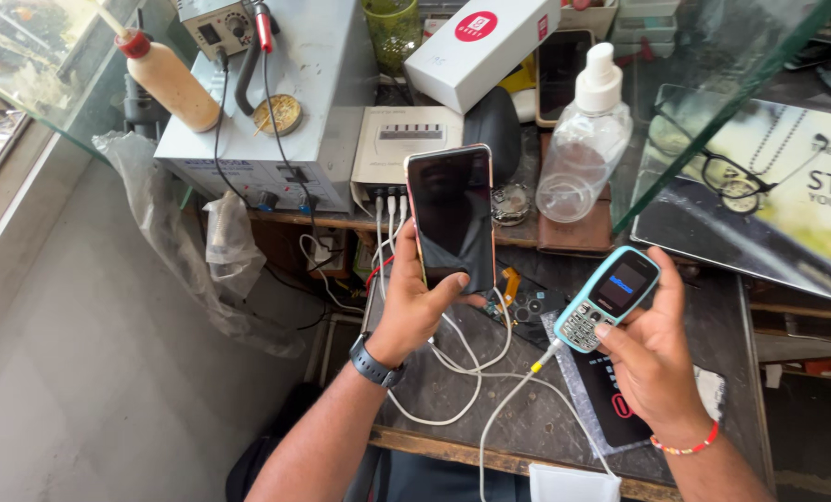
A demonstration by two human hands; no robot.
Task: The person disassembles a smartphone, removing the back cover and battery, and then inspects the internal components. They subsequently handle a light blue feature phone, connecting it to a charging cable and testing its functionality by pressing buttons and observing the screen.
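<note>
My left hand (pixel 413 302) holds a smartphone (pixel 451 216) upright; its screen is dark and its rim is pink. A black watch sits on that wrist. My right hand (pixel 652 358) grips a small light-blue keypad phone (pixel 609 297) with a lit screen. A white cable (pixel 490 423) is plugged into the keypad phone's lower end and trails over the worktable (pixel 527 418). Both phones are held above the table, a short gap apart.
A clear spray bottle (pixel 585 139), a white box (pixel 480 46), a grey soldering station (pixel 276 93), a glue bottle (pixel 169 79) and a white charger hub (pixel 406 139) crowd the back. Eyeglasses (pixel 727 172) lie on a glass counter at right. A black packet (pixel 611 400) lies under my right hand.
</note>
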